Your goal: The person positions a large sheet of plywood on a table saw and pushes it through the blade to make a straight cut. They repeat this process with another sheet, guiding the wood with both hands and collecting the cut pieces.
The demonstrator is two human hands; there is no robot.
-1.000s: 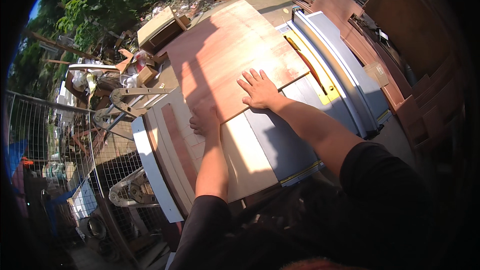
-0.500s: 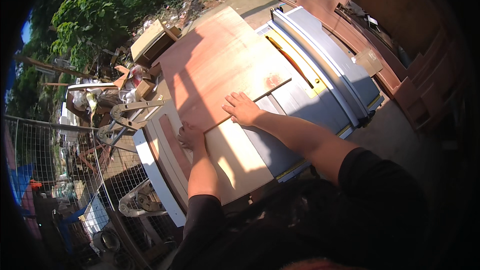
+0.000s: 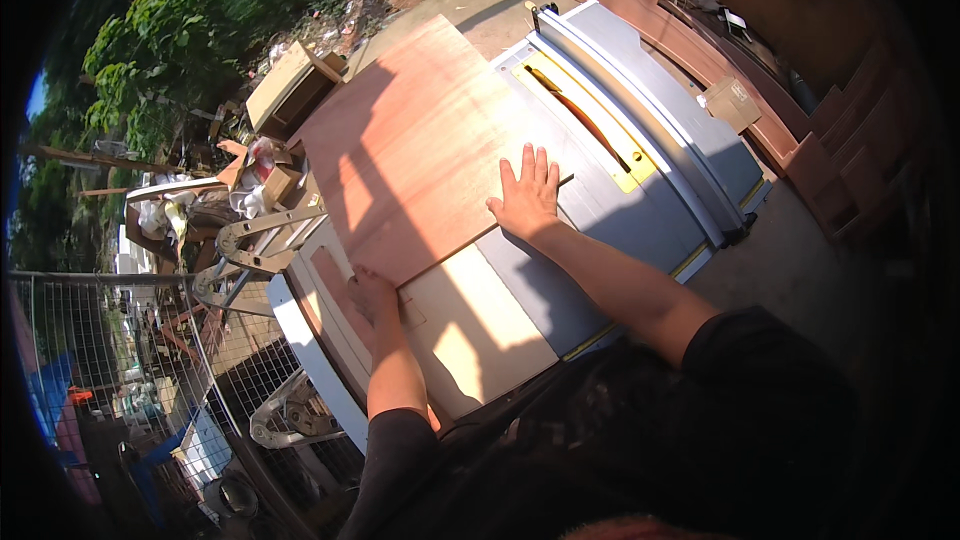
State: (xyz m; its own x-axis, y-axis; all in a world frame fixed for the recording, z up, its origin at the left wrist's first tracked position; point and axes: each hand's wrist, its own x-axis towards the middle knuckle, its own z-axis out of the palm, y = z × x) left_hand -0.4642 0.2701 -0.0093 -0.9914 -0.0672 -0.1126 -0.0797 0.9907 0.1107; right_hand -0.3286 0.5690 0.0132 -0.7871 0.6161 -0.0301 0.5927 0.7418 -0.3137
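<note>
A reddish plywood sheet (image 3: pixel 420 150) lies across the top of a table saw (image 3: pixel 600 262), to the left of the long slot in its yellow insert (image 3: pixel 636 178). My left hand (image 3: pixel 373 292) is closed around the sheet's near left corner; part of its fingers is hidden. Near the right end of the near edge, my right hand (image 3: pixel 530 202) rests flat with spread fingers, mostly on the wood. Under the sheet's near side a pale board (image 3: pixel 490 340) forms the left part of the work surface, and a narrow reddish strip (image 3: pixel 335 285) lies left of my left hand.
A silver rip fence (image 3: pixel 640 110) runs along the saw's right side. A small cardboard box (image 3: pixel 730 103) sits beyond it, against brown wooden panels (image 3: pixel 840 170). To the left stand a folded metal ladder (image 3: pixel 262 245), wire mesh fencing (image 3: pixel 100 340) and a wooden box (image 3: pixel 292 90) among scrap.
The sheet has shifted left and slightly toward me, uncovering more of the yellow insert. My right hand has slid right along its near edge; my left hand stays at the corner.
</note>
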